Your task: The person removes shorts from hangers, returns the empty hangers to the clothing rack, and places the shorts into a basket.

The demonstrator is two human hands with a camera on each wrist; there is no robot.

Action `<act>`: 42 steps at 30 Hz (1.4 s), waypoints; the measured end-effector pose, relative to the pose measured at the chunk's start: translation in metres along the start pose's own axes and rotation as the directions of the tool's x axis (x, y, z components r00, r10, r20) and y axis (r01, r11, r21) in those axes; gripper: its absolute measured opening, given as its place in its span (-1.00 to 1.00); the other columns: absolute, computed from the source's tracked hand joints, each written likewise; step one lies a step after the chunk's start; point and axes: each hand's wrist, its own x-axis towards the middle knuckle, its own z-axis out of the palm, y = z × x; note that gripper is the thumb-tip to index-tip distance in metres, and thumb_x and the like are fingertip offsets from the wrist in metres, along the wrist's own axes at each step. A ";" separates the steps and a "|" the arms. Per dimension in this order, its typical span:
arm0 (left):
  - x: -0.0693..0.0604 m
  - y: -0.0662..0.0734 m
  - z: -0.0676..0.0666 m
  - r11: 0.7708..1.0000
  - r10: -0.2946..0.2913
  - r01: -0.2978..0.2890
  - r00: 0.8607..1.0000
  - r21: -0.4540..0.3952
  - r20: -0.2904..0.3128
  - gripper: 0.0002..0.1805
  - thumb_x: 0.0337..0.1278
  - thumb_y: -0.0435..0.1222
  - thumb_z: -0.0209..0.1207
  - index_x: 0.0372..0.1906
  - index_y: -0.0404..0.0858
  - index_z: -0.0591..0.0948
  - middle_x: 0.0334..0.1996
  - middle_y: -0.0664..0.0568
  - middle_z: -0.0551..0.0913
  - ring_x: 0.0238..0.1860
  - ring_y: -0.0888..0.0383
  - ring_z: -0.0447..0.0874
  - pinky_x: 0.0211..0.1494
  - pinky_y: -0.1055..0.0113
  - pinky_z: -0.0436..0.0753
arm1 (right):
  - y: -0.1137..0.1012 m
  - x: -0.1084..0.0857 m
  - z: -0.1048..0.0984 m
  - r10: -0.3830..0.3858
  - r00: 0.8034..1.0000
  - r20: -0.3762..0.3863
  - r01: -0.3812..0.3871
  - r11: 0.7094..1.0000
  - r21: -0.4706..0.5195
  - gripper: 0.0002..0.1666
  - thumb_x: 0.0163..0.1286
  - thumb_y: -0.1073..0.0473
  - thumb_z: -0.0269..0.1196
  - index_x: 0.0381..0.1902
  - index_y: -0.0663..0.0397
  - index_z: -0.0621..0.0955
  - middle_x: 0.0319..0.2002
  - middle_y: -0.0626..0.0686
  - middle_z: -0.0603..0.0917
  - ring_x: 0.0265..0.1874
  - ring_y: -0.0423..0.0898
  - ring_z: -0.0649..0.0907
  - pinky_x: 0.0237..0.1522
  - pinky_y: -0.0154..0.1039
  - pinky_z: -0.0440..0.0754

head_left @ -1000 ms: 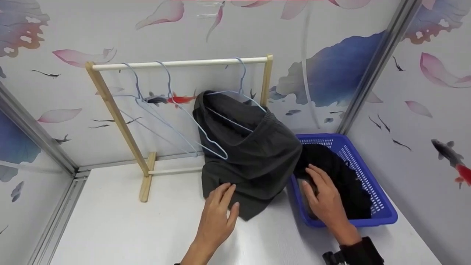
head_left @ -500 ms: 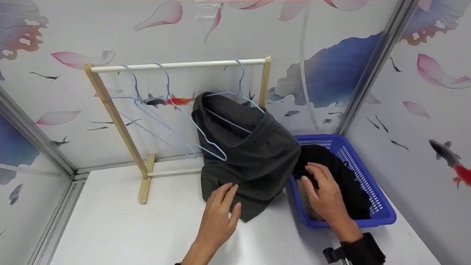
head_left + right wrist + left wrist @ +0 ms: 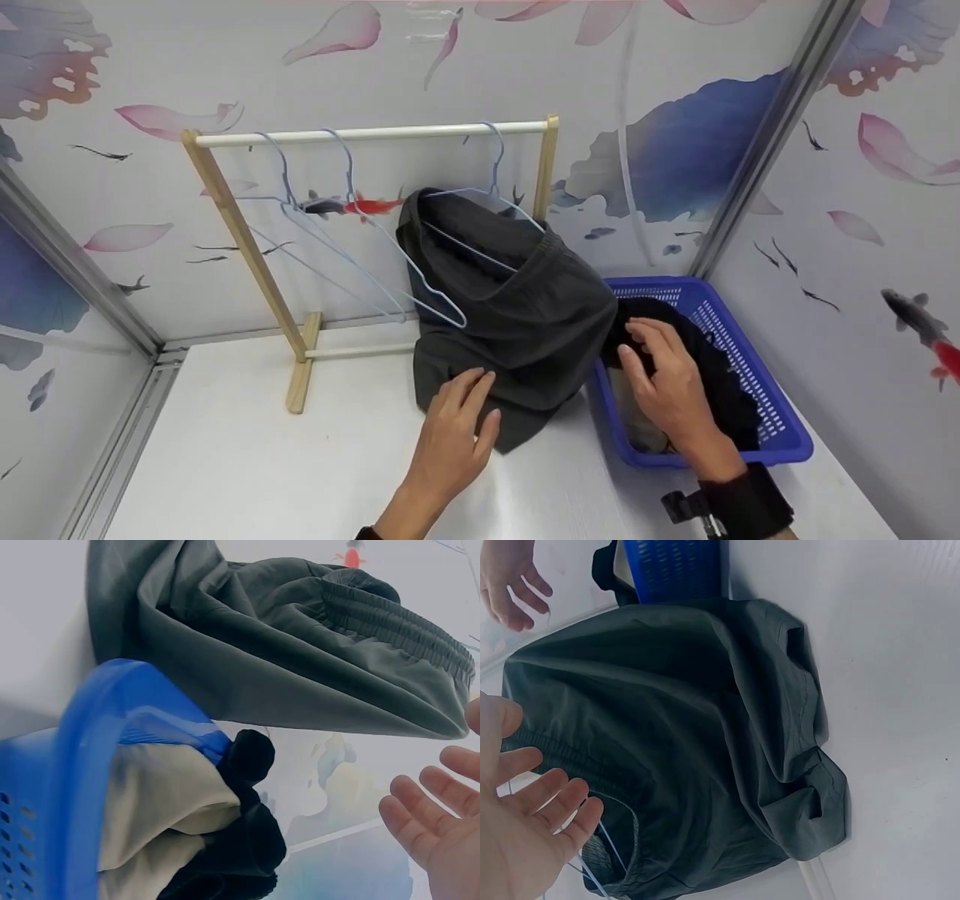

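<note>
The left hand (image 3: 454,431) holds nothing: its fingers are loosely spread, a wide, slack grip in front of the dark grey garment (image 3: 525,330); whether a fingertip brushes the cloth, I cannot tell. The right hand (image 3: 667,382) is likewise relaxed and without a hold, thumb well apart from the fingers, over the blue basket (image 3: 776,454).

The garment hangs just beyond the left hand, with a hanger (image 3: 496,172) running inside its elastic waistband, probably so the gathered edge bears on the wire. That hanger hooks over the rack bar (image 3: 390,133), beyond both hands, which likely takes the weight and leaves them free.

Two bare hangers (image 3: 349,172) hang beyond the left hand, to its left. Below the right hand, black cloth (image 3: 731,405) and beige cloth (image 3: 165,795) lie together, seemingly penned by the basket's walls
</note>
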 end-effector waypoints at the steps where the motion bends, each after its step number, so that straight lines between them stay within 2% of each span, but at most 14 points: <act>1: 0.001 0.000 0.000 1.000 0.002 -0.002 1.000 -0.001 0.001 -0.53 0.46 -0.18 0.20 0.35 -0.28 0.57 0.27 -0.11 0.54 0.27 0.02 0.54 0.28 0.08 0.58 | 0.000 0.002 0.000 -0.009 1.000 -0.003 0.009 1.000 0.003 -0.64 0.37 0.46 0.30 0.12 0.40 0.62 0.14 0.30 0.61 -0.03 0.09 0.62 0.05 -0.47 0.43; 6: 0.001 0.000 -0.001 1.000 -0.005 0.005 1.000 -0.011 0.007 -0.52 0.47 -0.17 0.19 0.36 -0.27 0.57 0.28 -0.11 0.53 0.27 0.03 0.53 0.27 0.08 0.58 | -0.003 0.009 0.000 -0.036 0.999 -0.011 0.037 0.999 0.015 -0.62 0.36 0.48 0.30 0.13 0.41 0.61 0.11 0.28 0.62 -0.03 0.08 0.62 0.04 -0.47 0.45; 14: 0.005 -0.001 -0.003 1.000 0.005 -0.005 1.000 -0.002 -0.004 -0.52 0.48 -0.17 0.19 0.36 -0.27 0.56 0.28 -0.09 0.53 0.27 0.04 0.53 0.27 0.09 0.59 | -0.008 0.020 -0.001 0.009 1.000 0.014 -0.009 0.999 0.031 -0.61 0.43 0.44 0.27 0.20 0.39 0.59 0.13 0.29 0.61 0.01 0.09 0.62 0.07 -0.49 0.43; 20: 0.007 -0.001 -0.004 1.000 0.008 -0.008 1.000 0.015 -0.003 -0.53 0.47 -0.17 0.18 0.35 -0.28 0.57 0.28 -0.09 0.54 0.26 0.05 0.54 0.27 0.12 0.58 | -0.010 0.029 -0.001 0.005 1.000 0.006 -0.005 0.999 0.033 -0.62 0.44 0.41 0.28 0.19 0.36 0.60 0.10 0.28 0.62 -0.01 0.12 0.63 0.06 -0.49 0.43; 26: 0.005 0.000 -0.005 1.000 -0.008 0.008 1.000 -0.014 0.005 -0.53 0.48 -0.16 0.18 0.34 -0.28 0.58 0.27 -0.08 0.55 0.24 0.05 0.55 0.27 0.10 0.59 | -0.010 0.032 0.001 0.009 1.000 0.022 -0.010 0.999 0.041 -0.63 0.44 0.41 0.28 0.18 0.35 0.60 0.10 0.28 0.62 -0.01 0.16 0.64 0.06 -0.48 0.45; 30: 0.006 0.000 -0.005 0.999 -0.018 0.018 1.000 -0.036 0.003 -0.53 0.50 -0.15 0.16 0.35 -0.27 0.57 0.28 -0.08 0.54 0.25 0.05 0.55 0.29 0.09 0.58 | -0.009 0.037 0.003 0.011 0.999 0.036 -0.013 0.999 0.049 -0.63 0.45 0.40 0.27 0.19 0.34 0.59 0.11 0.28 0.62 0.01 0.14 0.63 0.06 -0.43 0.47; 35: 0.007 0.001 -0.005 0.997 -0.023 0.024 1.000 -0.073 0.003 -0.53 0.52 -0.14 0.14 0.36 -0.28 0.56 0.28 -0.09 0.54 0.26 0.04 0.55 0.31 0.09 0.57 | -0.010 0.046 0.004 0.030 0.999 0.041 -0.031 0.999 0.033 -0.62 0.46 0.37 0.28 0.20 0.33 0.58 0.07 0.27 0.63 -0.05 0.10 0.65 0.01 -0.47 0.47; 37: 0.008 0.002 -0.005 0.996 -0.026 0.027 1.000 -0.085 0.006 -0.53 0.53 -0.13 0.13 0.36 -0.28 0.56 0.28 -0.09 0.54 0.26 0.04 0.55 0.32 0.09 0.57 | -0.011 0.050 0.005 0.030 0.999 0.032 -0.031 0.999 0.016 -0.62 0.46 0.36 0.28 0.20 0.33 0.58 0.05 0.27 0.63 -0.09 0.08 0.66 -0.03 -0.39 0.51; 42: 0.009 0.002 -0.005 0.994 -0.041 0.043 0.999 -0.105 0.017 -0.52 0.55 -0.11 0.11 0.37 -0.27 0.55 0.29 -0.08 0.54 0.29 0.03 0.54 0.36 0.07 0.54 | -0.017 0.062 0.009 0.031 0.999 0.042 -0.032 0.999 0.015 -0.60 0.47 0.33 0.27 0.22 0.32 0.58 0.06 0.28 0.63 -0.07 0.15 0.68 -0.04 0.04 0.61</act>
